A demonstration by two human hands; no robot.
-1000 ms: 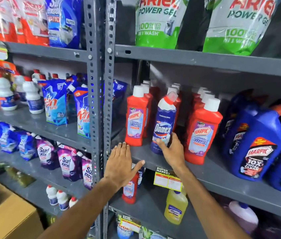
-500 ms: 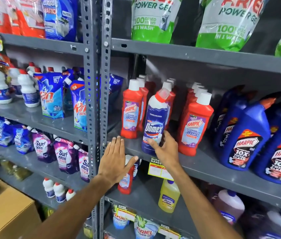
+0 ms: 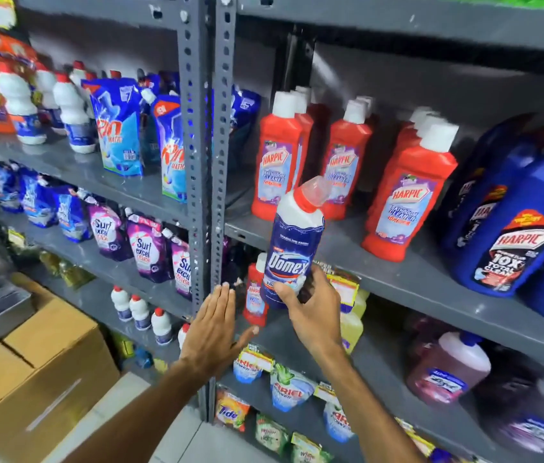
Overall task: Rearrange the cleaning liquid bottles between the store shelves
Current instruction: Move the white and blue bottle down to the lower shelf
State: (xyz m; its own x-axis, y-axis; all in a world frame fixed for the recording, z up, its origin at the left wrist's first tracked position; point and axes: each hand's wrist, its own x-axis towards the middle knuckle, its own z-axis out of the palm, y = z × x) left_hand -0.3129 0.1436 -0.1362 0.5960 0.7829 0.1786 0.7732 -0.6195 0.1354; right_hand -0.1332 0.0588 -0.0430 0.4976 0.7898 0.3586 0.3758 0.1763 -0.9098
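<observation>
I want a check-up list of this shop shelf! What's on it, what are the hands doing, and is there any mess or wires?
Surface: grey metal shelf, several tiers, joined by a holed upright post.
Job's things: blue Domex bottle lifted off the shelf, tilted; red Harpic bottles standing upright in rows; big blue Harpic jugs to their right.
Clutter: soap pouches and small white bottles on the neighbouring shelves.
Grippers: right hand grips the Domex bottle near its base; left hand open, flat, fingers by the post, holding nothing.
Cables: nothing seen.
Surroundings: cardboard boxes on the floor at lower left.
</observation>
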